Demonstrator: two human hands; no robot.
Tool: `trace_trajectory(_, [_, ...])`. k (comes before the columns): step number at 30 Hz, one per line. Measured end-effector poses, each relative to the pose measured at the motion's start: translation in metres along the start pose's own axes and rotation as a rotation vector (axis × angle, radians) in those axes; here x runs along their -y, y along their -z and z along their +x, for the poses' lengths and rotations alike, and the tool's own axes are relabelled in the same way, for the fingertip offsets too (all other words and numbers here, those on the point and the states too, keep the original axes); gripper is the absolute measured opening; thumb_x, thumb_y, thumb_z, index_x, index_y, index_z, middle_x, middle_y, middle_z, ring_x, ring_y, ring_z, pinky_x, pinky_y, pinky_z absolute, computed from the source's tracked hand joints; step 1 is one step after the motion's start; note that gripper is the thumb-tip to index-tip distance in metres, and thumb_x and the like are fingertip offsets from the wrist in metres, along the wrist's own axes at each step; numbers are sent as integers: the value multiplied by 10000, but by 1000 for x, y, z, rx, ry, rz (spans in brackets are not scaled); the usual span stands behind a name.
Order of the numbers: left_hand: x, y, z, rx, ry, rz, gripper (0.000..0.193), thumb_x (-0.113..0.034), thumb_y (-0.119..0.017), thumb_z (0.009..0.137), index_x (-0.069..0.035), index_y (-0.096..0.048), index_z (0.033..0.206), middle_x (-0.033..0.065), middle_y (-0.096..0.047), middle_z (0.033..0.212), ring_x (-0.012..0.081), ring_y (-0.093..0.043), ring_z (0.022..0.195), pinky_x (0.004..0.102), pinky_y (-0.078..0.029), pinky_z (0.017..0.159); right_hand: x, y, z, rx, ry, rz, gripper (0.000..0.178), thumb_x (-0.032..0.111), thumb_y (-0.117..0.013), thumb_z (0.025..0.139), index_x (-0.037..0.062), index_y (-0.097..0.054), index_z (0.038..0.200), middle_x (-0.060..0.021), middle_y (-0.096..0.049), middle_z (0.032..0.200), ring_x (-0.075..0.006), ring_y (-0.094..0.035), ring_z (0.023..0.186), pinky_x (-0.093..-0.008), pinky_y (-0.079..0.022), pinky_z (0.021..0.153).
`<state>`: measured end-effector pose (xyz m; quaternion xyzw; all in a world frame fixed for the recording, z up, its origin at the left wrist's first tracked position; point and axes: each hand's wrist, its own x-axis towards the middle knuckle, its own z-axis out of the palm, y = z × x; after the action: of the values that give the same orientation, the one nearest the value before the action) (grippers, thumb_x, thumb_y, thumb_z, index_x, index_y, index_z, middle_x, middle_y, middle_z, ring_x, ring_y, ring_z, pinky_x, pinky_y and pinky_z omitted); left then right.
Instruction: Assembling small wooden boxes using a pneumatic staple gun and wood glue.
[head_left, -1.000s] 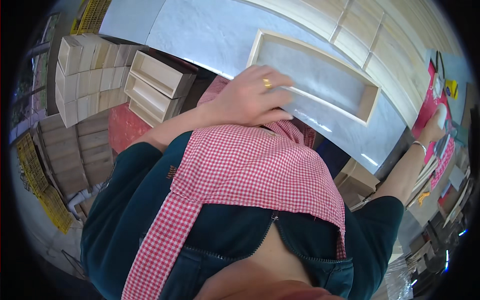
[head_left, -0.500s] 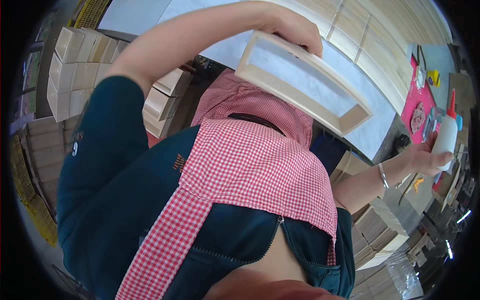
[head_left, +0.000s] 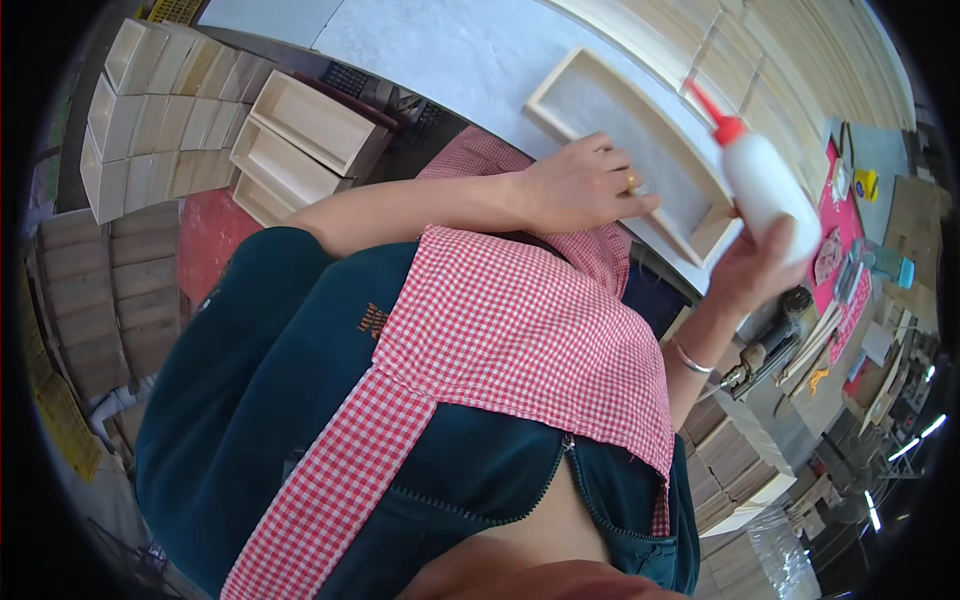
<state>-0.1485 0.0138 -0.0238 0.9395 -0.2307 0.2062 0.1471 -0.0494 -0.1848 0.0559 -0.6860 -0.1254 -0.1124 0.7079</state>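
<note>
A rectangular, bottomless pale wooden frame (head_left: 668,108) lies on the light work table (head_left: 440,50). My left hand (head_left: 585,185), with a ring on one finger, has its fingers curled at the near wall of that frame. My right hand (head_left: 755,265) grips a white squeeze bottle (head_left: 765,180) with a red pointed nozzle. The bottle is tilted, its nozzle up and to the left above the far right part of the frame. Part of the frame's right end is hidden behind my right hand and the bottle.
Long pale wooden strips (head_left: 800,60) lie along the table's far side. Stacked wooden boxes (head_left: 165,110) stand at left, with open boxes (head_left: 315,120) closer in. At right are a pink mat (head_left: 825,275) and a yellow item (head_left: 865,184). More boxes (head_left: 735,460) sit lower right.
My left hand has moved from the frame's far side to its near wall. The frame was tilted and now lies lower on the table. My right hand brought the bottle leftward to it.
</note>
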Motion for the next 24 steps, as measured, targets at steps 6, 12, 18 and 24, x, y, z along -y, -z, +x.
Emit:
trace_trajectory(6, [-9,-19,-8,-239,50,-16,352,-209,-633,894,-140,-643,1239,38,-645,1215,219,-572,1112,446,-421,1083,-5,-43,-22,365,107,-298,592,220,-777,829,27,-518,1325,-165,-621,1168,-291,-659,995,-386,-573,813])
trace_trajectory(12, [-9,-20,-17,-247,43,19,386,-210,-634,878,-124,-649,1254,38,-628,1280,234,-539,1193,482,-363,1173,-15,-63,-27,460,153,-279,630,174,-825,783,44,-520,1319,-151,-622,1157,-300,-664,985,-383,-578,811])
trace_trajectory(18, [-4,-26,-21,-236,21,-11,387,-198,-631,880,-124,-656,1259,41,-625,1293,238,-532,1219,496,-368,1165,-13,-73,-27,490,100,-347,619,174,-829,788,44,-523,1310,-151,-624,1154,-303,-668,981,-378,-583,807])
trace_trajectory(24, [-2,-25,-21,-242,26,-29,385,-193,-627,887,-131,-660,1265,35,-626,1335,237,-516,1284,500,-350,1177,-17,-80,-24,458,113,-335,603,176,-831,794,44,-526,1298,-150,-624,1149,-301,-670,982,-376,-587,802])
